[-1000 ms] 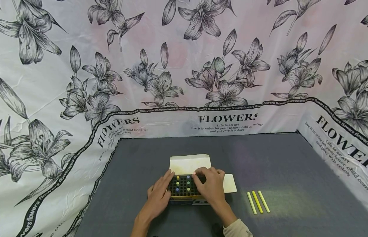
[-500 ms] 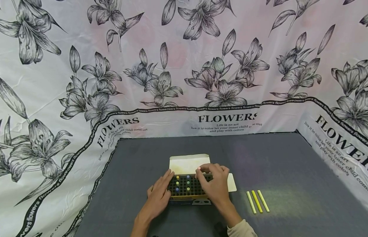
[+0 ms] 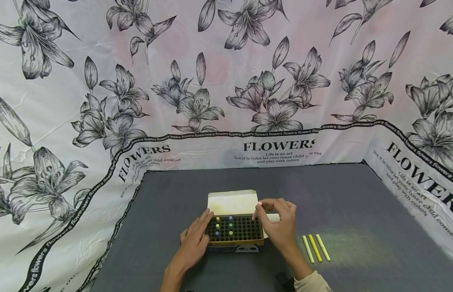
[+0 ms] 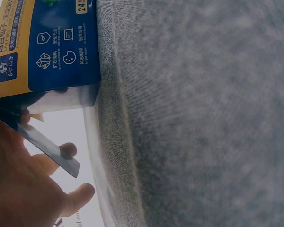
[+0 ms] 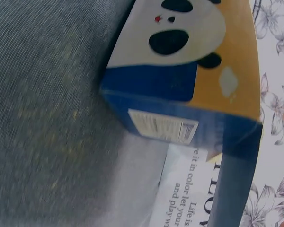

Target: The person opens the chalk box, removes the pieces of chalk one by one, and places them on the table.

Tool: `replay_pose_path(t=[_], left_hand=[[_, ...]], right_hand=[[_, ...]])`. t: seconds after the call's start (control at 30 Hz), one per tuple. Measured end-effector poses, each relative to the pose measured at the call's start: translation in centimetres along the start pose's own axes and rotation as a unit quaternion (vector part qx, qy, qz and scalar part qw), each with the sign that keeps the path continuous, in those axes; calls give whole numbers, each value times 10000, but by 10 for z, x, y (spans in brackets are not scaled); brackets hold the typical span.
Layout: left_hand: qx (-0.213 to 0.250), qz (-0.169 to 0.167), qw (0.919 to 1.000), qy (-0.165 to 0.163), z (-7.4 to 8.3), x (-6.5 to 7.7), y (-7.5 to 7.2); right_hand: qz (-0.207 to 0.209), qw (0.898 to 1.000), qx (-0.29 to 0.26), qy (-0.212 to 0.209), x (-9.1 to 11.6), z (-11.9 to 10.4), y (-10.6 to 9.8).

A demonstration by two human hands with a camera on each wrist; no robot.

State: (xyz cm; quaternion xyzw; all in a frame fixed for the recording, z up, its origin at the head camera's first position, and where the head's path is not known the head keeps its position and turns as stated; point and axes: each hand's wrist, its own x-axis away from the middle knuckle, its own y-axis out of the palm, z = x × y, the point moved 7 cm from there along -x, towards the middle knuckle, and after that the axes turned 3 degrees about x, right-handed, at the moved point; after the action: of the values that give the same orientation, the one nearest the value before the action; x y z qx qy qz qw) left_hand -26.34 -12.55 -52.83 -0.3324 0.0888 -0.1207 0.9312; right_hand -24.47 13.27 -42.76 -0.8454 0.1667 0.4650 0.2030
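I have the right hand [image 3: 279,225] pinching a slim pale-pink chalk-like stick [image 3: 254,216] at the back right of the black perforated grid [image 3: 248,232] in the open blue-and-yellow cardboard box [image 3: 233,243]. Whether its tip sits inside, I can't tell. It leans — I'd straighten it before pressing lightly, since sideways force might snap it. The left hand [image 3: 195,237], fingers straight along the box's left side, should brace firmly without squeezing.

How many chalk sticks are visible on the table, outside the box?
3, side by side to the right of the box: left pale stick, middle bright yellow stick, right pale stick.
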Motion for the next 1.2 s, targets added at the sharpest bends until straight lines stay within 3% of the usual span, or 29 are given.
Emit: replay_pose_path(t=[0.2,0.57,0.97,1.2], left_hand=[[-16,-3,10000,-5,0,0,0],[-8,-1,10000,-72,-1,1,0],[78,-39,10000,-16,1,-1,0],[5,-37,10000,-89,0,0,1]], right_hand=[[163,9998,-131,-36,-1,6,-14],[317,9993,172,-27,2,19,-42],[353,9982,393,282,0,27,-86],[307,9963,649,475,12,56,-118]])
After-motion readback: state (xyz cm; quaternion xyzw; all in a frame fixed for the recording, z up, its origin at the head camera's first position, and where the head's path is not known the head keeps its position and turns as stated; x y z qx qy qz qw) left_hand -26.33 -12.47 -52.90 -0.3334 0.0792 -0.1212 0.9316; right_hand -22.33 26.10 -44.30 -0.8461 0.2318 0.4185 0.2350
